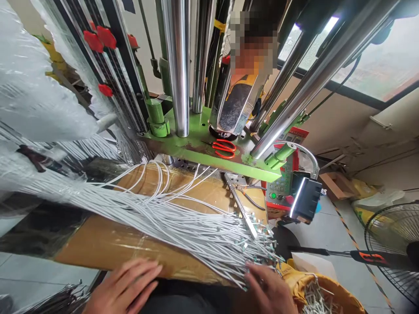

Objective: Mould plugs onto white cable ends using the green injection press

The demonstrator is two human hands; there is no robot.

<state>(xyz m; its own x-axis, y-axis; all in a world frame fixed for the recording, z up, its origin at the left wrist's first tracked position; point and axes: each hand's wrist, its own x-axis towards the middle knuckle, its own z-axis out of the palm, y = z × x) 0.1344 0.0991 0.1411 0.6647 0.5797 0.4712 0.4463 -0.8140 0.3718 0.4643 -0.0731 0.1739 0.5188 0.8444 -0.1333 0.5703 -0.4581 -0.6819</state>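
Loosely parted fingers mark the left hand, lower left, while the right hand, grip unclear, nears bundled white cables.

On my feed the bottom edge crops both the left hand and the right hand, and I can't tell whether the right one touches the cables. Their connectors are too small and crowded for me to separate. A pixelated patch blots out what lies there. The posts run off the top, the fan off the right, the sack off the bottom. The lamp hides part of the panel, its labels unreadable to me.
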